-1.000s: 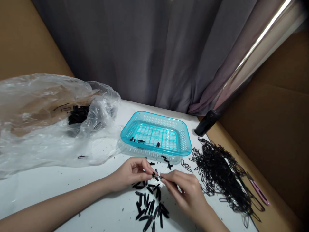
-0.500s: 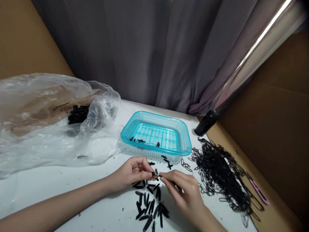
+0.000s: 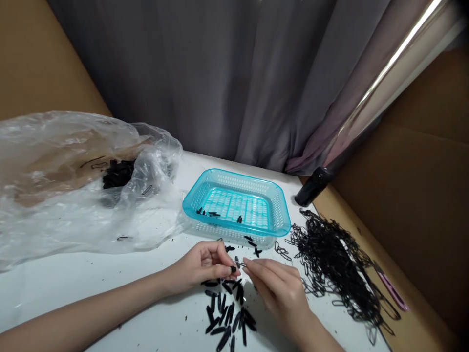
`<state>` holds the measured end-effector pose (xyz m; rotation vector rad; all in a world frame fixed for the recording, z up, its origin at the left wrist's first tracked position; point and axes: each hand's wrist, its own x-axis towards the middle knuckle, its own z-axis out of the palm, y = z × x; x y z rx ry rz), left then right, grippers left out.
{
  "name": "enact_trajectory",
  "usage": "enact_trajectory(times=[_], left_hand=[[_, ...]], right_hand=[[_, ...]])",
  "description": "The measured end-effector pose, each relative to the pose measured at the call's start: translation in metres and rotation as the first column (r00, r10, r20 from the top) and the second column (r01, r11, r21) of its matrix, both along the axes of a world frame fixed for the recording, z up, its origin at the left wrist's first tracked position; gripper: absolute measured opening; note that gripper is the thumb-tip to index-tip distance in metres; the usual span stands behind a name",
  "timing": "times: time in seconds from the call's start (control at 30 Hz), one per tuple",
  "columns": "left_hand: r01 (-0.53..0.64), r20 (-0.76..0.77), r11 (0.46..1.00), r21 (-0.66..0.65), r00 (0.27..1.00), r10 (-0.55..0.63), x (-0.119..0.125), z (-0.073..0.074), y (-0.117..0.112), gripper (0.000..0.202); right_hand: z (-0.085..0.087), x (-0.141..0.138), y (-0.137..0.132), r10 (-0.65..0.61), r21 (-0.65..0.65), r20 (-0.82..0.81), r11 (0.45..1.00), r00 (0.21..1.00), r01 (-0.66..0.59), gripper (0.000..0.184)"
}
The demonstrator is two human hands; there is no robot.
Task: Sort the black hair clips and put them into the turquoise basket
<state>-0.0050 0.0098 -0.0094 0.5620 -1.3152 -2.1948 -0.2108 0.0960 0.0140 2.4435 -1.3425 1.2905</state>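
Note:
My left hand (image 3: 210, 268) is closed, with thumb and forefinger pinching a small black piece (image 3: 233, 269). Just to its right, my right hand (image 3: 280, 288) pinches a thin wire-like loop (image 3: 242, 264) whose tip points at that piece. I cannot tell whether the two touch. Beneath and in front of the hands lie several short, narrow black pieces (image 3: 227, 313), scattered on the white table. Beyond the hands stands a blue plastic basket (image 3: 236, 227) with a few similar black pieces on its bottom.
A heap of thin black loops (image 3: 330, 259) lies at the right, beside pink-handled scissors (image 3: 394, 292). Behind it is a black cylinder (image 3: 313, 187). A clear plastic bag (image 3: 73, 215) with a dark pile (image 3: 119, 173) covers the left. A grey curtain (image 3: 205, 78) hangs behind.
My left hand has dipped slightly and the black piece in it shows more plainly. The fingertips of my right hand have shifted a little, and the thin loop's tip now shows.

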Motion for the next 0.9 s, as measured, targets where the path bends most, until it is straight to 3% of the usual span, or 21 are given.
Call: enact_trajectory(times=[0.23,0.9], left_hand=[[-0.011,-0.028,1.000,0.000,1.000,0.011,0.000,0.000,-0.002,0.033],[0.025,-0.049,0.999,0.029,0.999,-0.024,0.002,0.003,-0.002,0.030]], right_hand=[[0.006,-0.001,0.003,0.024,0.057,0.032,0.998,0.999,-0.026,0.024],[0.009,-0.005,-0.002,0.093,-0.008,-0.036,0.996,0.995,-0.094,0.023]])
